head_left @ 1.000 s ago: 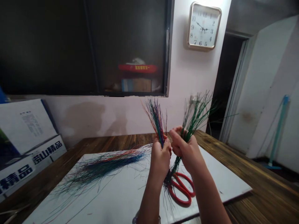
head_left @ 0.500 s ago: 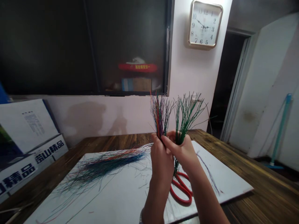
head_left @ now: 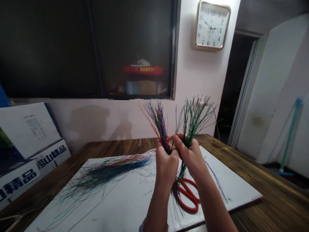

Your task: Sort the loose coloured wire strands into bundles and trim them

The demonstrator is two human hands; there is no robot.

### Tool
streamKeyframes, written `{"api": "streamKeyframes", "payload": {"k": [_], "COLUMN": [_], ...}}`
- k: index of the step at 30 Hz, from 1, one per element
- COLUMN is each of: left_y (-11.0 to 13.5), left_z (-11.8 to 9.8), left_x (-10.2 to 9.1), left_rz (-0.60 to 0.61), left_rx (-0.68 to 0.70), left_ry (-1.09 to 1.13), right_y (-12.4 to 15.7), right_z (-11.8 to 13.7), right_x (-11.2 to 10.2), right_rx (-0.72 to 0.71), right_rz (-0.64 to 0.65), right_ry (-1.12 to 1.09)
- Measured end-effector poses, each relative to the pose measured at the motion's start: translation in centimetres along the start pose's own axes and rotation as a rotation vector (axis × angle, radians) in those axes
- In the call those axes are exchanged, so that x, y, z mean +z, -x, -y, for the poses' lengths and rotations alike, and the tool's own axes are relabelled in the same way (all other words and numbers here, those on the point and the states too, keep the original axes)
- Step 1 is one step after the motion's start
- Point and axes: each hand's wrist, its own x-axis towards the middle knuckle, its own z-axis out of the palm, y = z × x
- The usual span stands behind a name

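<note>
My left hand (head_left: 166,162) is closed around an upright bundle of mixed-colour thin wires (head_left: 159,124), blue, purple and orange, fanning out at the top. My right hand (head_left: 190,154) grips a bundle of green wires (head_left: 193,119) that spreads above the fist and hangs out below it. The thumb and fingers of both hands meet between the bundles, where a few dark strands stand up. Just under the hands, scissors with red handles (head_left: 187,209) lie on the white board (head_left: 116,206); their blades are hidden.
A loose pile of blue, green and red wires (head_left: 113,167) covers the board's left part, with short clippings nearby. Purple strands (head_left: 216,177) lie on its right. Printed boxes (head_left: 36,167) stand at the left of the wooden table (head_left: 243,174). A wall with a clock (head_left: 212,25) rises behind.
The mixed-colour bundle in my left hand has tilted left, away from the green one. My right fingers have shifted up between the bundles, and dark wire ends now show below my hands.
</note>
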Motion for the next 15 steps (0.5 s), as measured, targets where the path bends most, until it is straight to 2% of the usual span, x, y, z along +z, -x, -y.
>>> {"api": "streamKeyframes", "payload": {"k": [4,6,15], "left_y": [-0.02,-0.16,-0.29], "left_z": [0.04,0.11,0.15], "left_x": [0.14,0.19,0.32], "left_rz": [0.058,0.063,0.015], "left_rx": [-0.214,-0.263,-0.3], "left_ry": [0.325,0.415,0.427], "right_y": [-0.2,-0.28,-0.33], "right_z": [-0.37,-0.53,-0.74], "right_x": [0.25,0.4,0.62], "right_rx": [0.027,0.062,0.106], "right_rz": [-0.033,-0.039,-0.008], "right_ry": [-0.034,-0.068,-0.164]}}
